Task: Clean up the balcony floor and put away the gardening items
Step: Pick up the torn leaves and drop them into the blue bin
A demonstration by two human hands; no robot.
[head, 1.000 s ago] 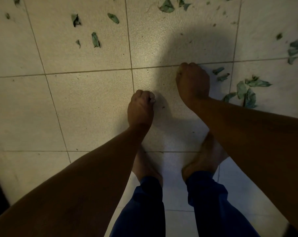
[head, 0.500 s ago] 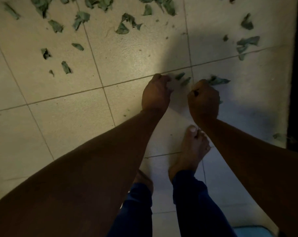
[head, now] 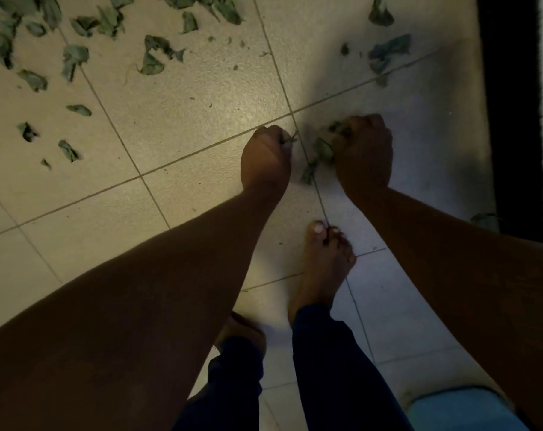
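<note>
Both hands reach down to the pale tiled balcony floor (head: 176, 119). My left hand (head: 265, 160) is curled and pinches a small green leaf bit at its fingertips. My right hand (head: 362, 150) is curled round a bunch of green leaves (head: 323, 150) that stick out on its left side and touch the floor near a tile joint. Several loose green leaves (head: 153, 56) lie scattered over the tiles at the top left, and a few more leaves (head: 386, 51) lie at the top right.
My bare feet (head: 323, 269) in dark blue trousers stand just below the hands. A dark vertical frame (head: 509, 119) borders the floor on the right. A light blue object (head: 463, 412) sits at the bottom right corner.
The view has shifted towards the right-hand leaves. My hands moved to the leaves by the tile joint, and my right hand now grips a bunch of them.
</note>
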